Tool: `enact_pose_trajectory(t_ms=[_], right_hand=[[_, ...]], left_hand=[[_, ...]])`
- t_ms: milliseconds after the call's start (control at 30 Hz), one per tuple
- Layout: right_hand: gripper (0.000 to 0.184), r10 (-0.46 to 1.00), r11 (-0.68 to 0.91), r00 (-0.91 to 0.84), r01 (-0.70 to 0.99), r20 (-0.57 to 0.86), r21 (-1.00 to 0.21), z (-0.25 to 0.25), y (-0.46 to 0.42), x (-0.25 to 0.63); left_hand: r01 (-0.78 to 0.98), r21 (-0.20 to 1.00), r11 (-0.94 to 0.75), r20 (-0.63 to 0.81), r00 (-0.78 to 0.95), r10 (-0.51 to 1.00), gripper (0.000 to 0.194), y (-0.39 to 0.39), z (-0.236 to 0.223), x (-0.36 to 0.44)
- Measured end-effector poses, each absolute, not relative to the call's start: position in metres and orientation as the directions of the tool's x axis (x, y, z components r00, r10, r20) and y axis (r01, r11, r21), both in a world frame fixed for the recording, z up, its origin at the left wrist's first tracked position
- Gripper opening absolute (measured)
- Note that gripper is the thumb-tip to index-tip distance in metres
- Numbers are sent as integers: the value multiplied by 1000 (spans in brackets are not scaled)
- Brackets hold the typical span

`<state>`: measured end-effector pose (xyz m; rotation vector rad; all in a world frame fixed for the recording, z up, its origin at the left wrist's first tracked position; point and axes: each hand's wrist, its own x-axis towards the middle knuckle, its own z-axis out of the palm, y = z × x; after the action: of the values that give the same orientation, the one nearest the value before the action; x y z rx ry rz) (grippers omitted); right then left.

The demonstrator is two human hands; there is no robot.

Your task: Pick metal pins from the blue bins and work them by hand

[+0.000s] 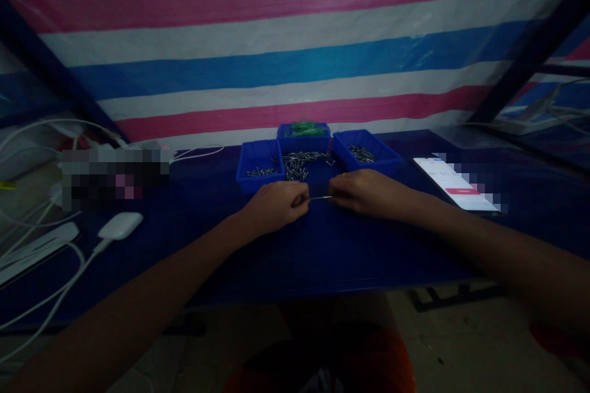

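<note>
My left hand (275, 204) and my right hand (365, 191) rest on the dark blue table (322, 252), fingers pinched toward each other. A thin metal pin (320, 198) spans the gap between them, held at both ends. Just beyond my hands lies a loose heap of small metal pins (299, 166). A blue bin on the left (258, 167) holds a few pins. A blue bin on the right (366, 153) holds more. Behind them a third blue bin (303, 132) contains green pieces.
A lit phone (454, 184) lies on the table at right. White chargers and cables (117, 225) spread over the left side. A striped pink, white and blue tarp (295, 43) hangs behind. The table's front edge is close to my body.
</note>
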<state>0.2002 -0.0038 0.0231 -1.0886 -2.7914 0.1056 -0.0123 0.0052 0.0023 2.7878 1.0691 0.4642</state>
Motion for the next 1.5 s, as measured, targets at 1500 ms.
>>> enact_pose_trajectory(t_ms=[1500], right_hand=[[27, 703, 711, -706, 693, 91, -121, 20, -3, 199]], left_hand=[[706, 280, -650, 199, 620, 759, 22, 0, 11, -9]])
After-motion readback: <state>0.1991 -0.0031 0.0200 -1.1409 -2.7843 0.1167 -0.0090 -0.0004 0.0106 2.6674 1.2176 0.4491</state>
